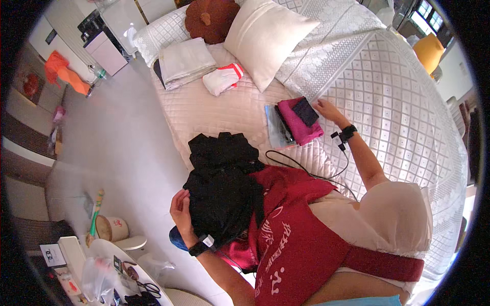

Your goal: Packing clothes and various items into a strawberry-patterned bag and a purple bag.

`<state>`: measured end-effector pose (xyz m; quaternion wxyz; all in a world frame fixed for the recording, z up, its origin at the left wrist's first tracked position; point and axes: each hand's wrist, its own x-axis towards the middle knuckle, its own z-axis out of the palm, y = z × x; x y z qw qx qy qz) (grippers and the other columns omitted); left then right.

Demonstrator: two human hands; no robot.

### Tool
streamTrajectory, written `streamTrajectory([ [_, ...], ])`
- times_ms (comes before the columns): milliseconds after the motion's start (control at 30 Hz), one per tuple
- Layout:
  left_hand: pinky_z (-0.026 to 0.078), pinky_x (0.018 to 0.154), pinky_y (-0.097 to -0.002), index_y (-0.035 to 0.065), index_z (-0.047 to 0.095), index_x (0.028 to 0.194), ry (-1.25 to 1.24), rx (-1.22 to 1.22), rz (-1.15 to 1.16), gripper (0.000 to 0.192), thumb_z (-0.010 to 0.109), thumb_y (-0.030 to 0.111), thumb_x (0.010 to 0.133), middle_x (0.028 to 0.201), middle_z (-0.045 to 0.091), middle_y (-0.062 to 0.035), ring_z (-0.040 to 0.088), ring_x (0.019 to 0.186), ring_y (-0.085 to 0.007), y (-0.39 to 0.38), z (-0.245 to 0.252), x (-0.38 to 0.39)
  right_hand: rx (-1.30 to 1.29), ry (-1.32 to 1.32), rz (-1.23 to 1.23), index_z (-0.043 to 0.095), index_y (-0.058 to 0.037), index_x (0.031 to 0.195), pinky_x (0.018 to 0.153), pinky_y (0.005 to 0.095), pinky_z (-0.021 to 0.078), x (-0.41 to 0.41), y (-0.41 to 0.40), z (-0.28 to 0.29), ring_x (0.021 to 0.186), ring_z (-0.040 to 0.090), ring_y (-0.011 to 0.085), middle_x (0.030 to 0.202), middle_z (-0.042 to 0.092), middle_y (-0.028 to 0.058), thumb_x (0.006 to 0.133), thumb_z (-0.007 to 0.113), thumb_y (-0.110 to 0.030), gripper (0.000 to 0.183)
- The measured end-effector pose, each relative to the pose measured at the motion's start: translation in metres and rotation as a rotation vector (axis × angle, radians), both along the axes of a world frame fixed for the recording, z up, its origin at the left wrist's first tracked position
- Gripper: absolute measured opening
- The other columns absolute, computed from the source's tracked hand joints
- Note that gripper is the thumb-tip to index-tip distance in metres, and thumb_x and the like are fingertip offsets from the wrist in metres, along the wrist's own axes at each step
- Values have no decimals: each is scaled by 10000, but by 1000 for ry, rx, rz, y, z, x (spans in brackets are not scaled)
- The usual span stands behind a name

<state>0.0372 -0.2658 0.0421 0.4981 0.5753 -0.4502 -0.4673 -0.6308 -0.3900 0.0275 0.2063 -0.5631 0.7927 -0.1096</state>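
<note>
A large black cloth garment [222, 191] lies spread over my lap and the bed's near edge. My left hand [181, 208] touches its left edge, fingers slightly curled; whether it grips the cloth cannot be told. Over on the bed, my right hand [325, 110] rests beside a small stack of folded things. That stack has a folded magenta cloth [296, 122], a small folded black cloth [305, 111] on top and a light blue packet [276, 126] at its left. I wear a dark red apron [298, 225] with white writing. A black cable runs from the right wrist strap across the bed.
A cream pillow [268, 42], a brown flower-shaped cushion [210, 19], folded white bedding [187, 63] and a white-and-red cloth bundle [222, 79] lie farther up the bed. At lower left a white table [118, 250] holds scissors [149, 287] and plastic bags, near a small bin [112, 228].
</note>
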Motion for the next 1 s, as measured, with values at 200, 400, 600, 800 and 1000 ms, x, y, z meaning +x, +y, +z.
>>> streamTrajectory([
  [200, 502, 1001, -296, -27, 620, 1251, -149, -44, -144, 283, 613, -17, 968, 1188, 701, -120, 667, 1104, -184, -20, 38, -64, -126, -115, 67, 643, 57, 1155, 872, 472, 495, 34, -2, -28, 998, 673, 434, 1032, 703, 300, 1024, 472, -515, 611],
  [400, 518, 976, -317, 6, 607, 1285, -62, -108, -490, 333, 647, 26, 955, 1241, 680, -127, 657, 1137, -205, -65, 52, -161, -73, -193, 60, 672, 66, 1065, 825, 491, 503, 55, 4, -23, 920, 680, 447, 948, 706, 293, 1010, 480, -560, 656],
  [600, 512, 987, -378, -44, 555, 1319, -154, -38, -549, 504, 708, 257, 945, 1258, 653, -215, 642, 1170, -288, -117, -9, -260, -135, -154, 16, 658, 67, 1036, 806, 524, 508, 60, 8, -43, 900, 665, 491, 917, 687, 318, 1014, 455, -581, 679],
  [800, 497, 981, -431, -124, 531, 1289, -279, 175, -546, 900, 791, 582, 794, 1244, 637, -293, 630, 1171, -379, -148, -51, -323, -353, -51, 20, 628, 76, 1068, 798, 531, 497, 81, 13, -49, 879, 647, 508, 895, 676, 322, 1040, 467, -494, 593],
  [1000, 510, 947, -446, -106, 642, 1157, -242, 217, -425, 907, 835, 650, 694, 1139, 688, -283, 669, 1094, -377, -151, -76, -353, -146, -201, 2, 596, 84, 1123, 836, 545, 476, 90, 18, -18, 908, 614, 514, 952, 653, 341, 1046, 454, -488, 594],
])
